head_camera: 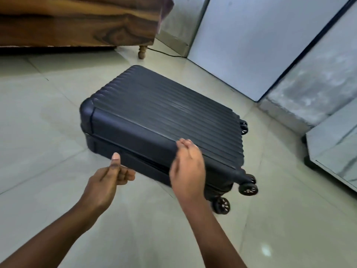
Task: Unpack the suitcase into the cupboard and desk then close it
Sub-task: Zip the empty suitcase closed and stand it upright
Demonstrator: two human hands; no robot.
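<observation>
The left hand point(108, 176) hovered with fingers curled on nothing, thumb up beside the seam of the suitcase point(164, 120); the right hand point(188, 169) lay relaxed, fingertips on its near top edge. The case lay shut on the floor point(48, 113), wheels point(248, 188) rightward. Probably best: find the zip pull along that seam, steadying the lid.

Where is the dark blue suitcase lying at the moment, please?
In the head view the suitcase lies flat and closed on the tiled floor at centre frame, just beyond both hands, wheels to the right.
</observation>
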